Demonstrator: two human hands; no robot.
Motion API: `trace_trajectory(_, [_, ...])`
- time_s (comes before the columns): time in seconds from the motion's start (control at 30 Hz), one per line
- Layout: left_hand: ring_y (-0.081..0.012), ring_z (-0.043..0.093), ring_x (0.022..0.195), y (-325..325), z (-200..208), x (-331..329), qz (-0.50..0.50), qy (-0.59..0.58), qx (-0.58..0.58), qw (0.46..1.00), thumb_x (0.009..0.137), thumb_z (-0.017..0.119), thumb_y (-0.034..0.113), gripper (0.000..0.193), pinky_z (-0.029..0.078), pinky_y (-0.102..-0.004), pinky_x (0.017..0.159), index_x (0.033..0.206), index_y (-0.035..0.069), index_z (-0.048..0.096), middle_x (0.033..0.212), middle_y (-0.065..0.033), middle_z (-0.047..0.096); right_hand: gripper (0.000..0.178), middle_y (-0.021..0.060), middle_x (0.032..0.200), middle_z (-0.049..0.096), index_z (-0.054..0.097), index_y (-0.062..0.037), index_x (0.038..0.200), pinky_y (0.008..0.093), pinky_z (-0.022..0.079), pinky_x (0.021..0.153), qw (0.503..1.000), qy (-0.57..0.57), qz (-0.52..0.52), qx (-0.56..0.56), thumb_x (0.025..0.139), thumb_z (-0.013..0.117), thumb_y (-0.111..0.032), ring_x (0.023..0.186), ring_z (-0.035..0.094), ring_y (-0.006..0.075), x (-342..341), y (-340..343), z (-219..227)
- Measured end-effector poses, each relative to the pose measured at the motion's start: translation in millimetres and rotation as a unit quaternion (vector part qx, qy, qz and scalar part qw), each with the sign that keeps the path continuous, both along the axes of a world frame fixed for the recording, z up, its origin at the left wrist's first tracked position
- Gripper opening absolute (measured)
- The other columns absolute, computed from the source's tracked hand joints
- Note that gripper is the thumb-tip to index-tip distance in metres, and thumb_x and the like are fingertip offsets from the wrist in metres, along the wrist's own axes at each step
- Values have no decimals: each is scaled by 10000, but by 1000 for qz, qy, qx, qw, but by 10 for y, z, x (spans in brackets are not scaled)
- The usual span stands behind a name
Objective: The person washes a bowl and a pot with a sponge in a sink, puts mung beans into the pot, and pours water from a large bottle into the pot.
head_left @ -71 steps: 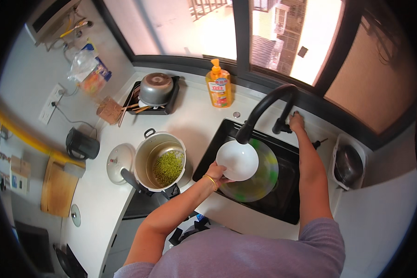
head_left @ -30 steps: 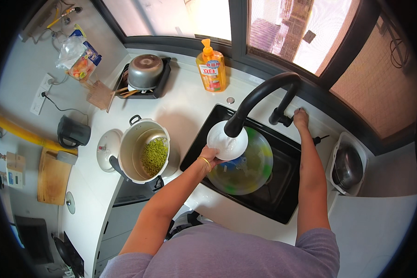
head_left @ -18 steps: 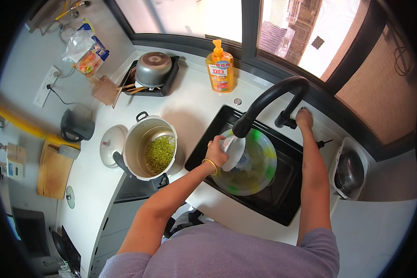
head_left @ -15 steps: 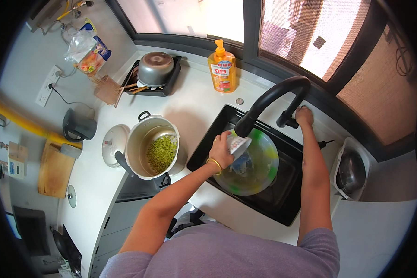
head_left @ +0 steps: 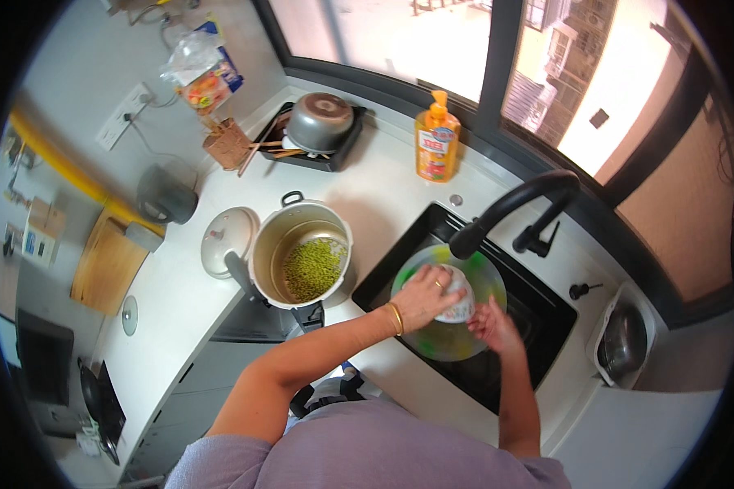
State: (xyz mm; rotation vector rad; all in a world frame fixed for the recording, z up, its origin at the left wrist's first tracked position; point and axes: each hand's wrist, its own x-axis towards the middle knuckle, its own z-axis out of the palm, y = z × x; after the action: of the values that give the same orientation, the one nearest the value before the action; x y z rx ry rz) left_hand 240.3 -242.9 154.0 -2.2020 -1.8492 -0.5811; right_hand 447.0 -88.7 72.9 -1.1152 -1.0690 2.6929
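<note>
Over the round, see-through green and yellow basin [head_left: 483,277] in the black sink [head_left: 412,236], a small white bowl [head_left: 458,306] with a printed pattern is tilted on its side. My left hand [head_left: 426,299], with a gold bracelet at the wrist, grips it from the left and above. On its other side, my right hand [head_left: 495,328] has curled fingers at the bowl's edge. Above the basin arches the black faucet [head_left: 520,200], its lever uncovered. An open pressure cooker pot [head_left: 347,236] stands left of the sink, with green beans [head_left: 314,267] on its bottom.
The pot lid [head_left: 227,238] lies left of the pot. A yellow soap bottle [head_left: 437,145] stands by the window. At the back left, a black tray [head_left: 334,161] holds an upturned metal pot [head_left: 321,124]. A white container [head_left: 620,379] with a metal bowl sits at right.
My right hand has left the faucet lever and come down to the bowl. My left hand has brought the bowl further over the basin and turned it. The view has shifted.
</note>
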Motion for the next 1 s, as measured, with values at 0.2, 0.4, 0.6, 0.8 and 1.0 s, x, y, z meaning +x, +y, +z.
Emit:
trace_trajectory(0.2, [-320,519,1104,-188,100,161,-127,54,26,990,785,562,177,328,393,-529,992,1103,195,486,1156,-160,509,436,80,1308,547,478,-117,1338,433,432,1008,974,165,-126,-92,1014,357,-384,1205,526,244,-166,-575,-313])
trace_trajectory(0.4, [-299,502,1167,-302,262,204,-170,38,80,981,786,563,158,310,375,-507,1036,1082,194,480,1182,-130,522,440,93,1426,420,397,-107,1407,488,369,1062,933,281,-214,-65,1002,389,-281,1283,449,294,-89,-941,-125])
trace_trajectory(0.6, [-398,360,1317,-967,588,-132,-79,-46,50,995,821,516,91,577,312,-517,1093,1376,200,399,1369,-196,413,465,104,1385,487,442,-79,1382,490,361,1069,890,217,-381,-130,977,470,-306,1267,470,299,55,-1159,47])
trace_trajectory(0.8, [-364,421,1248,-2043,713,-611,-25,-177,66,982,803,518,43,500,344,-458,1073,1297,120,498,1268,-167,485,444,104,1365,503,478,-81,1336,463,390,1047,901,95,-422,-35,961,515,-314,1245,482,288,160,-1412,223])
trace_trajectory(1.0, [-295,508,1052,-3148,221,-819,28,-307,39,950,712,586,1,519,423,-373,942,1225,62,545,1072,-113,558,373,110,1264,597,562,-55,1236,416,481,962,910,85,-405,-16,955,544,-300,1156,573,274,176,-1501,272])
